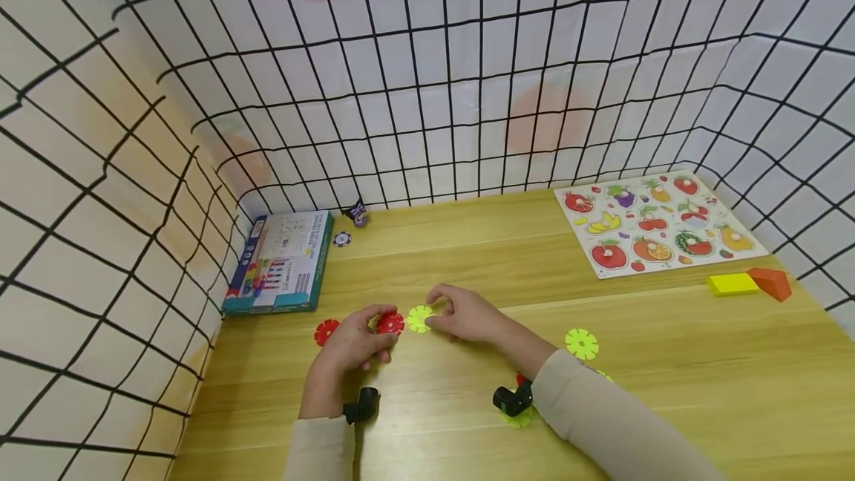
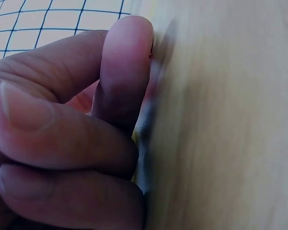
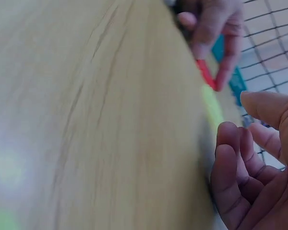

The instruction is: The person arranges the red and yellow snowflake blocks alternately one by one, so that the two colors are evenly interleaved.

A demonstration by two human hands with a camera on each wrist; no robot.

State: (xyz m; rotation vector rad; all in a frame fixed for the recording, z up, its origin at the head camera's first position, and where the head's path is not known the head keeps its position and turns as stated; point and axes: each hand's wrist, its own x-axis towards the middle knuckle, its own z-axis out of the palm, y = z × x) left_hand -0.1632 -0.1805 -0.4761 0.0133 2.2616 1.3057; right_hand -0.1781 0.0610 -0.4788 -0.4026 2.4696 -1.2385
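Observation:
My left hand (image 1: 357, 336) pinches a red snowflake disc (image 1: 390, 324), a flat plastic piece with notches round its edge, between thumb and forefinger. In the right wrist view that red disc stands just past a yellow-green disc (image 3: 212, 108). The same yellow-green disc (image 1: 419, 319) lies right of the red one in the head view, their edges close or touching. My right hand (image 1: 467, 314) is beside it, thumb and forefinger apart, fingertips at its right edge. Another red disc (image 1: 326, 332) lies left of my left hand, partly covered. Fingers (image 2: 127, 62) hide most of the left wrist view.
Yellow-green discs (image 1: 582, 344) lie near my right forearm, some partly hidden. A boxed set (image 1: 277, 262), small figure (image 1: 358, 214) and round token (image 1: 342, 239) are back left. A fruit puzzle board (image 1: 657, 225), yellow block (image 1: 732, 284) and orange block (image 1: 771, 283) sit right. Black grid netting (image 1: 434, 95) surrounds the table.

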